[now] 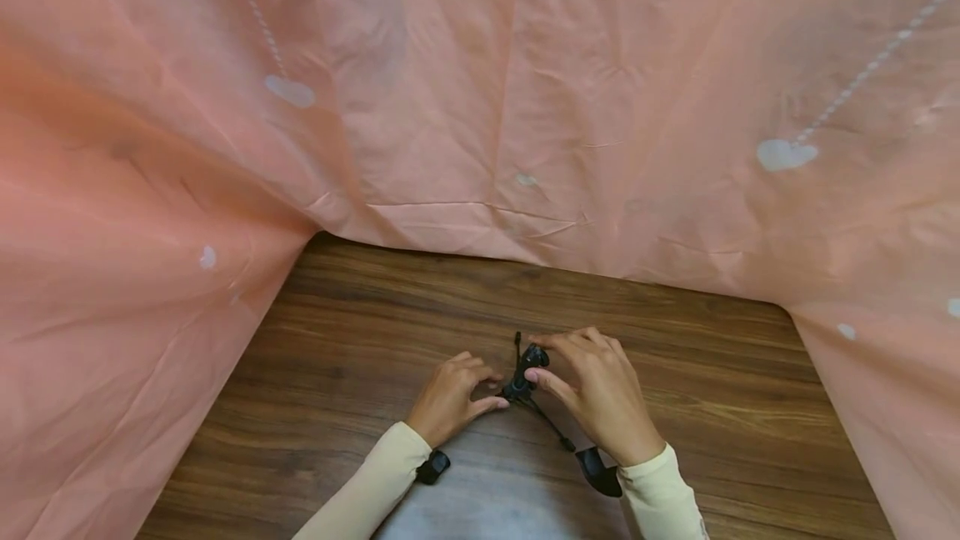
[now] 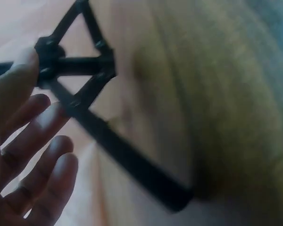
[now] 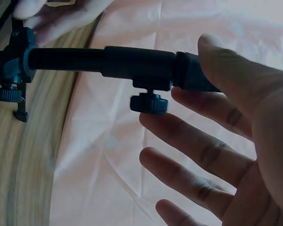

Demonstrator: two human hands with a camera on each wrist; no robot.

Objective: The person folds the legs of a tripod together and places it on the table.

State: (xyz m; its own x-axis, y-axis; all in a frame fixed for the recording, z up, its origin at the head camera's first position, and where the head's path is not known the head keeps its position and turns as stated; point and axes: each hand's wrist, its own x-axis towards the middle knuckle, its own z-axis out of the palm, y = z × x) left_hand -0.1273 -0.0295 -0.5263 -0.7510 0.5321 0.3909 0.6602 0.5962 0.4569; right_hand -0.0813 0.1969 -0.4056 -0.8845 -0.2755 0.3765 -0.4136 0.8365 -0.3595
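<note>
A small black tripod point(image 1: 519, 384) stands over the wooden table between my two hands, its legs spread. My left hand point(image 1: 452, 396) pinches it low down, with the thumb on the leg hub point(image 2: 48, 66) in the left wrist view. One leg point(image 2: 137, 162) slants away there, joined by braces. My right hand point(image 1: 606, 398) grips the top end between thumb and index finger, the other fingers loosely spread. In the right wrist view the centre column point(image 3: 137, 61) runs across, with a ribbed knob point(image 3: 150, 102) under it. Another knob point(image 3: 8, 94) sits by the leg hub.
A pink curtain point(image 1: 555, 107) with white hearts hangs behind and along both sides of the wooden table point(image 1: 712, 407). Black wrist devices are on both arms, the left one point(image 1: 433, 467) and the right one point(image 1: 598, 473), over cream sleeves.
</note>
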